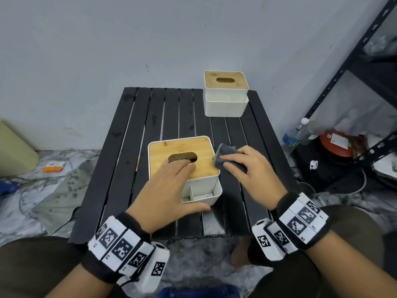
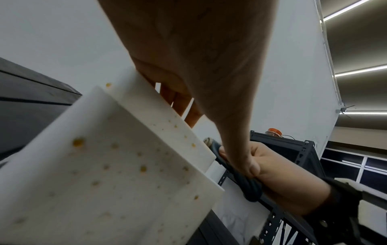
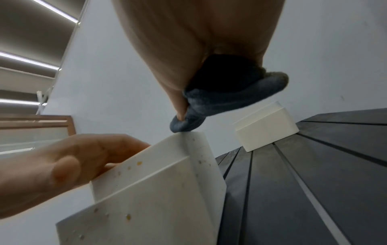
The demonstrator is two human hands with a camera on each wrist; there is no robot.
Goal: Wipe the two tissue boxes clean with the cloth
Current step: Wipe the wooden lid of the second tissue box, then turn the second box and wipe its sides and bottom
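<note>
black slatted table: l hand flat on near bamboo-lidded box, r hand clutching fuzzy grey cloth.

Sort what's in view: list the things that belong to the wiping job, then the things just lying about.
Part of the job:
- near tissue box, steadied by the left hand
- far tissue box
- grey cloth, gripped by the right hand

Just lying about:
- plastic bottle
- orange packet on the floor
- metal shelf
- slatted table, only the support
</note>
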